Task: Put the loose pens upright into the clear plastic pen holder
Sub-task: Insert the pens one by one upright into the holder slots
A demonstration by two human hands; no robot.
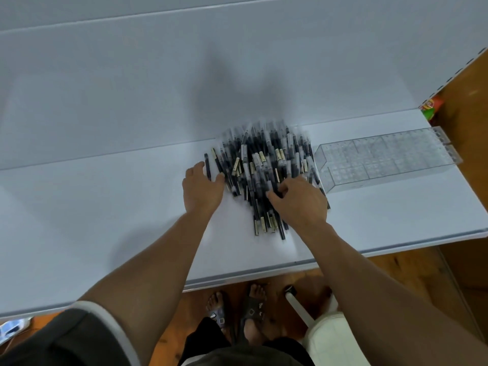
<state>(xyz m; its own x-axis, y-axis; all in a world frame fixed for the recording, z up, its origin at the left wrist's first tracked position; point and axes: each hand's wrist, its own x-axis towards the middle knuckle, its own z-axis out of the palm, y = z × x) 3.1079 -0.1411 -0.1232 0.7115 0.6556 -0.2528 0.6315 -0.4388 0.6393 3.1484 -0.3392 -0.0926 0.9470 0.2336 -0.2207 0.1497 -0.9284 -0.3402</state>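
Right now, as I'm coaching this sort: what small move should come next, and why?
Probably close the right hand on a few pens and lift them toward the clear pen holder: its fingers curl into the pile, the holder beside it looks empty, and the left hand lies open at the pile's edge.

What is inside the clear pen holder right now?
No pens show inside the pen holder, only its empty slot grid. The pen pile covers its lower left edge.
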